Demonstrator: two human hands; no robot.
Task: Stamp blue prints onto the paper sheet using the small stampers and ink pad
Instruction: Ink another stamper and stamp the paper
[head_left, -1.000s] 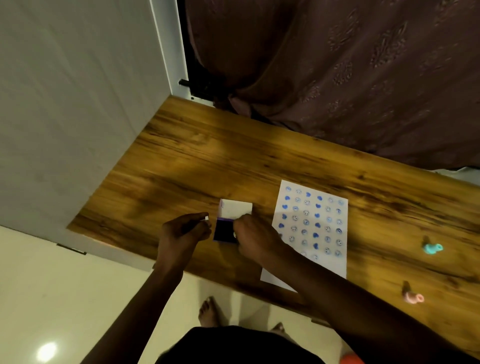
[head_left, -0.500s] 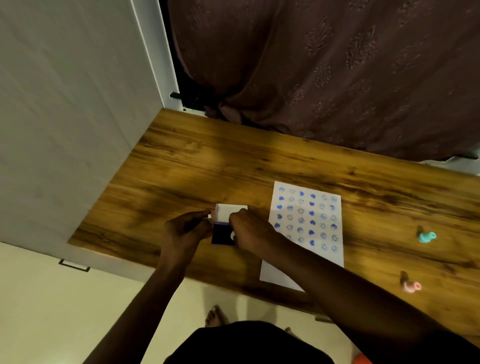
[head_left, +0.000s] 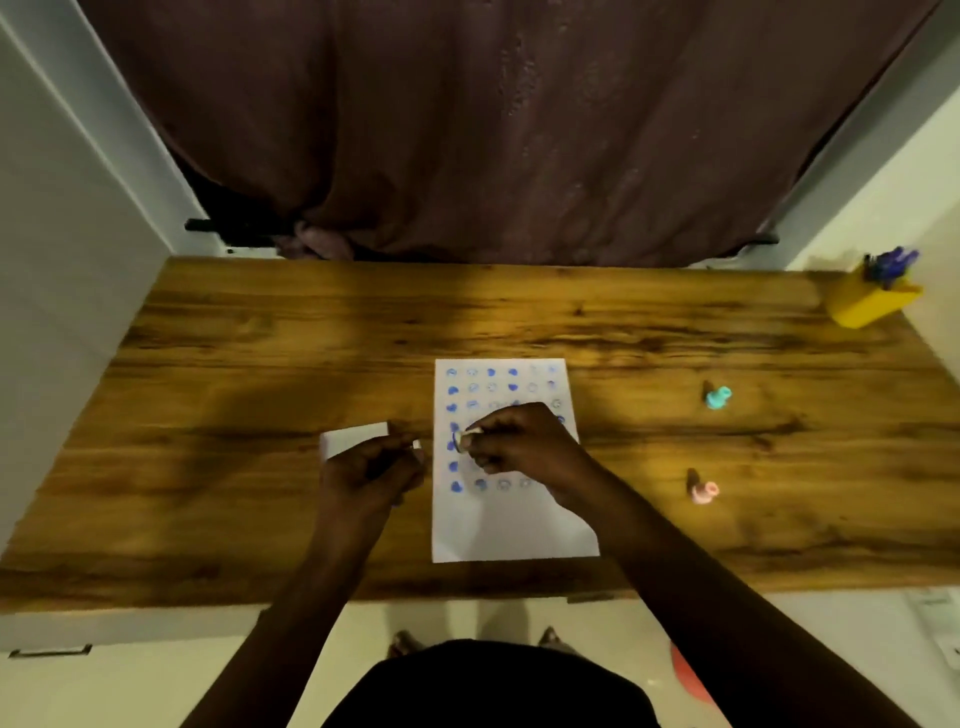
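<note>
Paper sheet (head_left: 514, 525) on wooden desk (head_left: 260, 364)

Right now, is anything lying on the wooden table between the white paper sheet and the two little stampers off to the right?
No. In the head view, bare wooden table separates the white paper sheet from the teal stamper and pink stamper.

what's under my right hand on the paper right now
The right hand hangs over the paper sheet, pinching a small stamper above rows of blue prints. The prints directly beneath the hand are covered and cannot be seen.
</note>
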